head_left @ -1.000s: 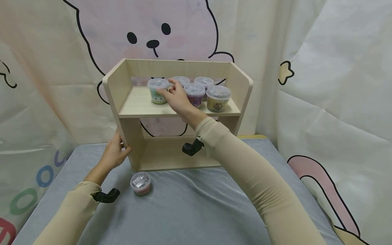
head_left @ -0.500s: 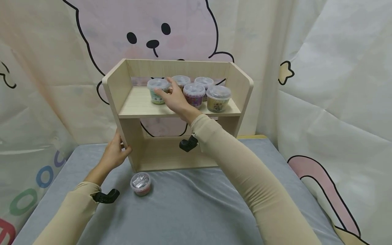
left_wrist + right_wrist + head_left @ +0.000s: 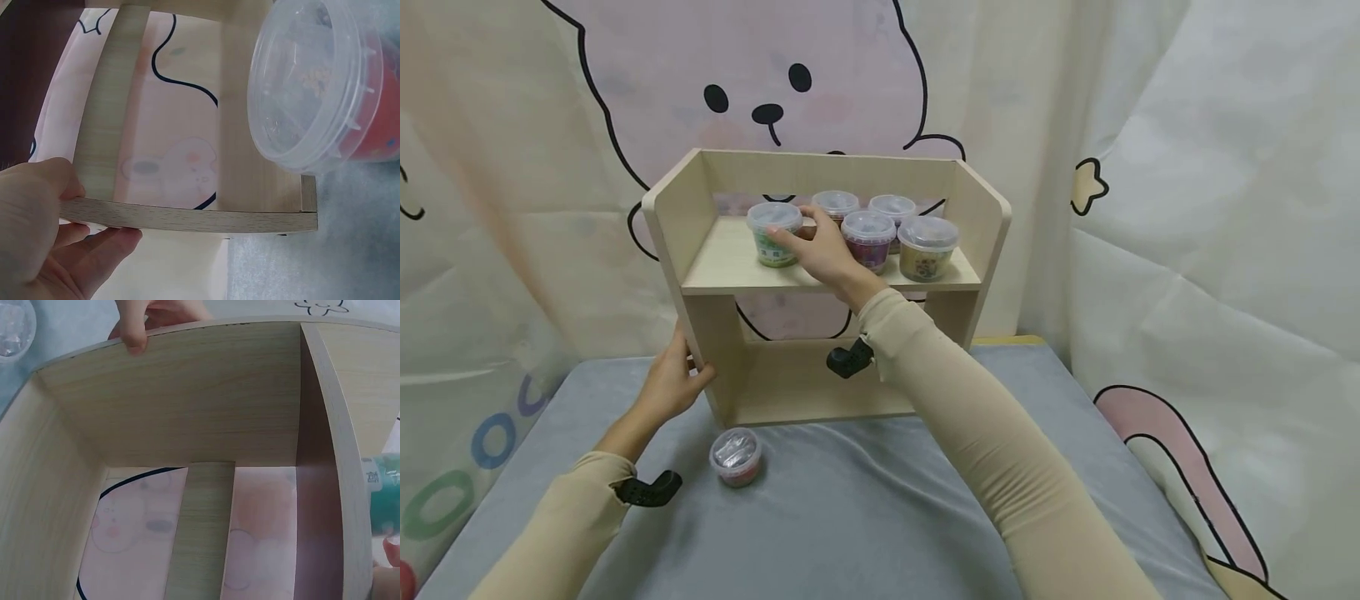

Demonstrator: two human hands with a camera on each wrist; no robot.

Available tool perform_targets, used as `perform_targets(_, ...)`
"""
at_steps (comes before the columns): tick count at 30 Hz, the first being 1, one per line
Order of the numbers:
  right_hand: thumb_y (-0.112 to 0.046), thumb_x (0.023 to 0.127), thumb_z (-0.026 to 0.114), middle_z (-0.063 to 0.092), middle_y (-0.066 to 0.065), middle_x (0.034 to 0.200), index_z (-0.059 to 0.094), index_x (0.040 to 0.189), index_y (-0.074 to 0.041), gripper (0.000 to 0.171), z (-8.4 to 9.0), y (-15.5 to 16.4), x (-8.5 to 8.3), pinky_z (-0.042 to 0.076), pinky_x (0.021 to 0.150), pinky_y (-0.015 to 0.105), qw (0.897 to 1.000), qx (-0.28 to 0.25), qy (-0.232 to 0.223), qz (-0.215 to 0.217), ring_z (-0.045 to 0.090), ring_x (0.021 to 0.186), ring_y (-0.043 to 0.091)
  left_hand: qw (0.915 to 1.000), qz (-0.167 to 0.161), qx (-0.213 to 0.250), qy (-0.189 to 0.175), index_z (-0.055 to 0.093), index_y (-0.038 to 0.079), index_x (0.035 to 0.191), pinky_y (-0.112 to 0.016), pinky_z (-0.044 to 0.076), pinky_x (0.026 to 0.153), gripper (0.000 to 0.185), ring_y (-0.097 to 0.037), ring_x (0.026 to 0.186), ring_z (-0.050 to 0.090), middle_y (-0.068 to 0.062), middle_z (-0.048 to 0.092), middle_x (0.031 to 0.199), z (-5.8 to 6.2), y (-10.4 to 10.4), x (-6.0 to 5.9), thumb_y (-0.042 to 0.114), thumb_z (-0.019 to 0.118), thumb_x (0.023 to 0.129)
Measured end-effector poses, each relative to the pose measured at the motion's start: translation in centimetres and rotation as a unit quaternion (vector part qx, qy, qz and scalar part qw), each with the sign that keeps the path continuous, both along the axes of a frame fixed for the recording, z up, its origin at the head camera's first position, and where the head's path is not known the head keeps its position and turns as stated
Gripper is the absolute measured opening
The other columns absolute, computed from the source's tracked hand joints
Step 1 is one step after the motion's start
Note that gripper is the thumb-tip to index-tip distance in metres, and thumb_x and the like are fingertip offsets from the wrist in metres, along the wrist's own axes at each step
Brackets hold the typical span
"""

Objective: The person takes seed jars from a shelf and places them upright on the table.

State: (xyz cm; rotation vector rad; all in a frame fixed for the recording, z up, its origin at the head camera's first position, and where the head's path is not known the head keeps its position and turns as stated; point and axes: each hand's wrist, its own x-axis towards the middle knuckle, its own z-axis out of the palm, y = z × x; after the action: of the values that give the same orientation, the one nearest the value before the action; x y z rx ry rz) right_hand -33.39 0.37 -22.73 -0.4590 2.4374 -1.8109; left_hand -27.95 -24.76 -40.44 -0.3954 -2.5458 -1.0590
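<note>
You wear a long-sleeved top in a pale beige, a fine ribbed knit that fits close along both forearms. The right sleeve (image 3: 1000, 467) runs down to the wrist and ends in a snug cuff, with soft creases near the elbow. The left sleeve (image 3: 550, 542) is the same cloth and colour, its cuff bunched slightly at the wrist. Under each wrist sits a small black camera mount: the right mount (image 3: 848, 361) is a stubby, rounded black piece jutting below the cuff, and the left mount (image 3: 647, 490) is a curved black bracket at the sleeve's end. Your left hand (image 3: 666, 387) and right hand (image 3: 823, 250) are bare.
</note>
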Motion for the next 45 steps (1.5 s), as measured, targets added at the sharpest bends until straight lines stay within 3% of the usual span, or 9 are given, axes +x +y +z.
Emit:
perform_targets(13, -0.031, 0.095, 0.070, 0.051, 0.013, 0.152, 0.036, 0.149, -0.013, 0.066, -0.2, 0.2, -0.2, 0.042, 0.120, 0.036, 0.999, -0.041, 0.004, 0.031, 0.048, 0.143, 0.021, 0.9999, 0.010, -0.009, -0.005, 0.014, 0.007, 0.157, -0.066, 0.056, 0.090, 0.085, -0.054, 0.116, 0.060, -0.038, 0.053, 0.134, 0.2, -0.2, 0.1, -0.002, 0.059, 0.087)
perform_targets(22, -0.034, 0.097, 0.067, 0.048, 0.010, 0.155, 0.032, 0.158, -0.024, 0.071, 0.5, 0.8, 0.0, 0.039, 0.122, 0.038, 0.999, -0.020, -0.003, 0.050, 0.045, 0.145, 0.020, 0.9999, -0.003, -0.011, 0.005, 0.012, 0.005, 0.158, -0.067, 0.055, 0.091, 0.085, -0.056, 0.118, 0.059, -0.038, 0.051, 0.136, 0.7, 0.0, -0.1, -0.005, 0.059, 0.087)
perform_targets(28, -0.037, 0.098, 0.065, 0.047, 0.010, 0.155, 0.029, 0.159, -0.024, 0.072, 0.8, 0.9, 0.2, 0.036, 0.124, 0.039, 0.998, 0.013, -0.007, 0.063, 0.043, 0.145, 0.021, 0.9999, 0.000, -0.010, -0.004, 0.013, 0.003, 0.156, -0.067, 0.054, 0.093, 0.082, -0.057, 0.120, 0.057, -0.038, 0.050, 0.138, 0.7, 0.1, -0.2, -0.005, 0.059, 0.089)
perform_targets(34, -0.032, 0.101, 0.061, 0.050, 0.009, 0.152, 0.030, 0.158, -0.019, 0.066, 0.8, 1.9, 1.3, 0.041, 0.121, 0.040, 0.994, 0.035, 0.020, 0.105, 0.048, 0.141, 0.021, 0.9999, 0.004, -0.015, -0.005, 0.016, 0.001, 0.154, -0.067, 0.054, 0.093, 0.079, -0.056, 0.118, 0.059, -0.040, 0.053, 0.133, 0.5, 0.1, -0.1, -0.003, 0.060, 0.088)
perform_targets(40, -0.021, 0.103, 0.058, 0.049, 0.012, 0.152, 0.030, 0.158, -0.013, 0.062, 0.5, 3.0, 3.2, 0.049, 0.114, 0.040, 0.986, 0.006, 0.032, 0.162, 0.051, 0.139, 0.023, 0.9997, 0.016, -0.018, -0.008, 0.016, 0.002, 0.154, -0.067, 0.054, 0.093, 0.080, -0.055, 0.115, 0.060, -0.039, 0.056, 0.130, 0.5, 0.1, 0.0, -0.001, 0.061, 0.088)
perform_targets(45, -0.011, 0.104, 0.054, 0.046, 0.017, 0.154, 0.026, 0.159, -0.008, 0.062, -0.2, 3.6, 4.9, 0.047, 0.116, 0.040, 0.980, -0.013, 0.048, 0.192, 0.048, 0.142, 0.027, 0.9999, 0.009, -0.010, -0.004, 0.019, 0.001, 0.152, -0.065, 0.056, 0.092, 0.077, -0.054, 0.115, 0.061, -0.038, 0.057, 0.128, 0.1, 0.1, 0.0, -0.003, 0.060, 0.087)
